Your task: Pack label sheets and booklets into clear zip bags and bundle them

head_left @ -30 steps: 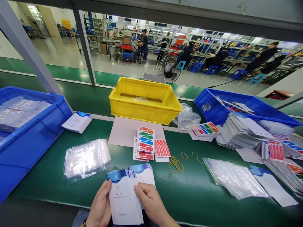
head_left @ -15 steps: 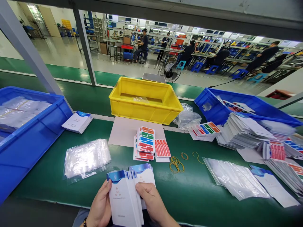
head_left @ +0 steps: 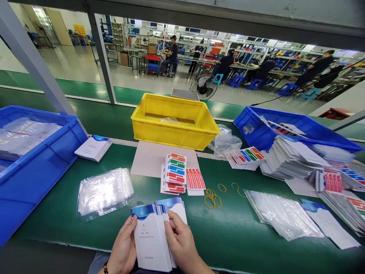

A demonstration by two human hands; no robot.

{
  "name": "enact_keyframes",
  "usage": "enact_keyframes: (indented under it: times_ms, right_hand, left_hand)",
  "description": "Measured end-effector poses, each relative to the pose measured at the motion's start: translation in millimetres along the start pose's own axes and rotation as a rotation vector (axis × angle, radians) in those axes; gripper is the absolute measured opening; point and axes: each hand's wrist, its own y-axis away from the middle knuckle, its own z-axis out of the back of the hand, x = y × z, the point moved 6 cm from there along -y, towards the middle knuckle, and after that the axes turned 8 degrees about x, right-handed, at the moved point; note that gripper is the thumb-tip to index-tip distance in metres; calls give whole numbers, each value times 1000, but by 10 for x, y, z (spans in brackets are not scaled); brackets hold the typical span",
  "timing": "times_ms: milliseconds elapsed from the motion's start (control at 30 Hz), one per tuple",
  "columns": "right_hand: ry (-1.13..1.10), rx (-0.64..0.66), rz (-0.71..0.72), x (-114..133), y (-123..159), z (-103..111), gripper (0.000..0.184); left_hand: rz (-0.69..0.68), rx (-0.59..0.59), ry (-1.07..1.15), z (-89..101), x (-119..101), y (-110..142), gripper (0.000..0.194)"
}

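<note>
Both hands grip a stack of white booklets with blue tops (head_left: 151, 239) at the near edge of the green bench. My left hand (head_left: 123, 247) clasps the stack's left side with the thumb on the top cover. My right hand (head_left: 182, 243) holds the right side, its fingers curled over the fanned edges. Just beyond lie a pile of coloured label sheets (head_left: 174, 172), a red label sheet (head_left: 195, 179) and several yellow rubber bands (head_left: 213, 198).
A pile of clear plastic bags (head_left: 104, 192) lies to the left, another (head_left: 281, 215) to the right. A yellow bin (head_left: 173, 120) stands at the back centre. Blue bins (head_left: 31, 167) (head_left: 296, 127) flank it. More booklets (head_left: 94, 146) and paper stacks (head_left: 293, 160) sit around. Other people work far behind.
My right hand has slid up the stack's right edge, its fingers now higher on the booklets. The stack has shifted slightly right. My left hand stays in its grip.
</note>
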Motion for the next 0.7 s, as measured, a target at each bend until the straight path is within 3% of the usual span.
enact_keyframes:
  times_ms: [100, 267, 400, 467, 600, 700]
  right_hand:
    - [84, -89, 36, 3, 27, 152, 37]
    - [-86, -167, -59, -140, -17, 552, 45]
    - [69, -344, -13, -142, -12, 781, 46]
    - [28, -197, -27, -115, -37, 623, 40]
    - [-205, 272, -74, 6, -42, 40, 46]
    - [-198, 319, -90, 48, -49, -138, 48]
  left_hand:
    - [14, 4, 25, 28, -18, -9, 13]
    - [29, -58, 101, 168, -130, -21, 5]
    - [23, -90, 90, 182, -178, -16, 3]
    - [16, -74, 77, 138, -162, -14, 4]
    - [-1, 12, 58, 25, -103, -18, 9]
    - [-2, 39, 34, 0, -79, -11, 13]
